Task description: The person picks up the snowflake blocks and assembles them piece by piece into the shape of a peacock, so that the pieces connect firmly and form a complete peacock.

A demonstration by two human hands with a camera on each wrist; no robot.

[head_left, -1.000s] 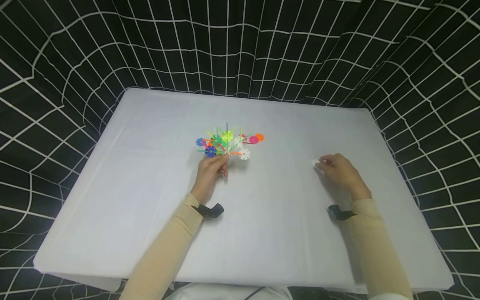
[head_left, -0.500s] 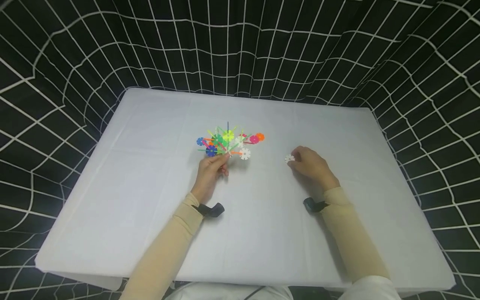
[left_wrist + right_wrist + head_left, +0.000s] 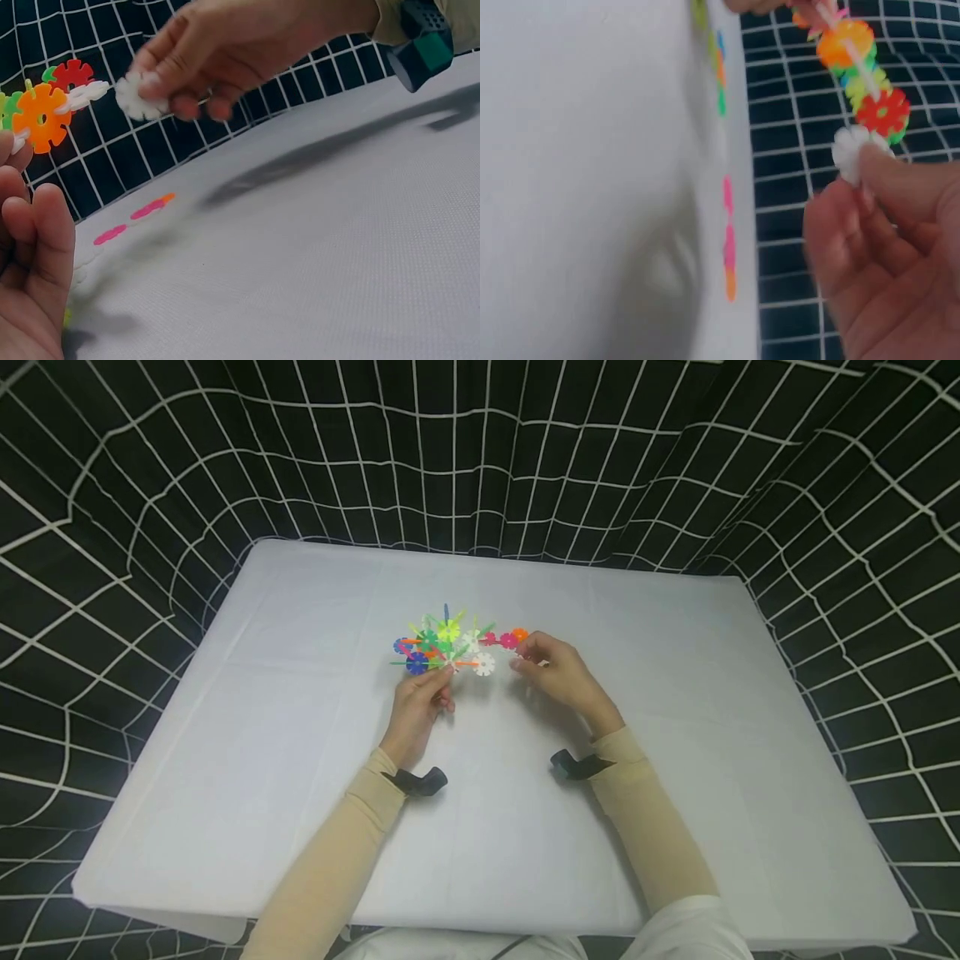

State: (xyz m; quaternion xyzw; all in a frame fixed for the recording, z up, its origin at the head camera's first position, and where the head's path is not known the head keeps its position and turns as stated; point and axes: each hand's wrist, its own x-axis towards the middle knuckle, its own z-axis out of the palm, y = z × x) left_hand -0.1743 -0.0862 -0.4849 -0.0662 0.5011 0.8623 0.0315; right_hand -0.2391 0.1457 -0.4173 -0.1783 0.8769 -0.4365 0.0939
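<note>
My left hand (image 3: 417, 700) pinches a cluster of interlocking notched plastic discs (image 3: 448, 632) by its near side. Green, yellow, blue, orange, red and white discs stick out of it at different angles. Between thumb and forefinger, my right hand (image 3: 562, 675) pinches a single white notched disc (image 3: 135, 97), just right of the cluster. In the left wrist view that disc is close to the held red disc (image 3: 73, 75) and orange disc (image 3: 43, 118). The right wrist view has the red disc (image 3: 883, 112) right beyond the white one.
A row of pink discs (image 3: 730, 246) ending in an orange disc (image 3: 731, 285) lies on the white-covered table (image 3: 720, 693), behind my right fingertips. A black curtain with a white grid (image 3: 465, 460) surrounds the table. Each wrist wears a dark camera mount (image 3: 577, 765).
My right hand has travelled left across the table with the white disc, up beside the cluster. My left hand has stayed in place, and the cluster has tipped slightly.
</note>
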